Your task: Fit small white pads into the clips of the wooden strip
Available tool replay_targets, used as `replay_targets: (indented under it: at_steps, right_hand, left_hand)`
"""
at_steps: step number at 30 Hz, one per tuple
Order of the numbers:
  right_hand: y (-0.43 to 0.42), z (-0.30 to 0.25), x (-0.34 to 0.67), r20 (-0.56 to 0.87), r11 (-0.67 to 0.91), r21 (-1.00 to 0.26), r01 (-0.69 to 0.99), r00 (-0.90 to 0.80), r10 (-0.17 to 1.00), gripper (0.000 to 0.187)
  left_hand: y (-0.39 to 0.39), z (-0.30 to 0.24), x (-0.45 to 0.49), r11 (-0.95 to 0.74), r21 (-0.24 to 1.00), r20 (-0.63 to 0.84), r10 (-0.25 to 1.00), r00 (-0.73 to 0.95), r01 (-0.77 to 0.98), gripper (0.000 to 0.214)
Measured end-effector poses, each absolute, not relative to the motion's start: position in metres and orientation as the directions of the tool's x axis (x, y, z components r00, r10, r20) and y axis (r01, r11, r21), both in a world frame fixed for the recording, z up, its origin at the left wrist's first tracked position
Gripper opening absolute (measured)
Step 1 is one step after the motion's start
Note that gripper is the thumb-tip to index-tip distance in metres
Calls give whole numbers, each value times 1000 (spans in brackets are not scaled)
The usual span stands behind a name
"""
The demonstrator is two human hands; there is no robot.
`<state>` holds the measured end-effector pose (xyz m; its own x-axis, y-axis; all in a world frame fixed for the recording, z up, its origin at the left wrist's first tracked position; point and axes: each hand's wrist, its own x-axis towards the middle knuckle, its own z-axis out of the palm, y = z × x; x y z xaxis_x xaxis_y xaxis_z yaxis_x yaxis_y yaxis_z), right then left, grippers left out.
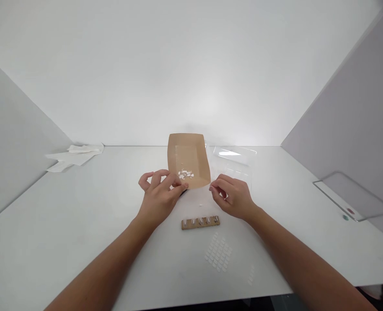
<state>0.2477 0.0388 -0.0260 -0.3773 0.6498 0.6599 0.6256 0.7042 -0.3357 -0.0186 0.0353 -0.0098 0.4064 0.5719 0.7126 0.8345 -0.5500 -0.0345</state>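
Observation:
My left hand (161,192) is at the near left edge of a brown cardboard tray (189,149). Its thumb and index finger are pinched together over the rim, the other fingers spread. A dark sliver shows under the thumb; what the pinch holds is unclear. Small white pieces (185,174) lie heaped in the tray. At the tray's near right corner, my right hand (232,195) has its thumb and fingertips closed together; anything between them is too small to name. Between and below the hands, a narrow brown strip (200,223) bears several small, shiny clear pieces.
A clear sheet with rows of small oval tabs (218,252) lies nearer me. Behind my right hand is a clear plastic container (235,157). White papers (78,155) lie at the far left. On the right, a wire frame (355,196) stands by the wall.

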Motion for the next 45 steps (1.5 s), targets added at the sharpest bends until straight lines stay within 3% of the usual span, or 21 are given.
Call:
replay_targets:
  at_steps: [11,26,36,45]
  right_hand:
    - [38,-25,247,639,706,-336,624,-399,657,17]
    - [39,-27,250,617,717,-347,604,-429,660,15]
    - [38,-24,247,609,717,-340,608,-439,661,16]
    - [39,-27,247,614,715,-328,617,-436,658,16]
  left_hand:
    - [40,-16,-23,-488,-97,713,574,403,867,33]
    - [47,-22,-27,-249,20,662,729,174,968,20]
    - [43,-20,-23,-514,51,634,679,370,856,27]
    - [42,-24,-26,-517,32,499,750,434,856,37]
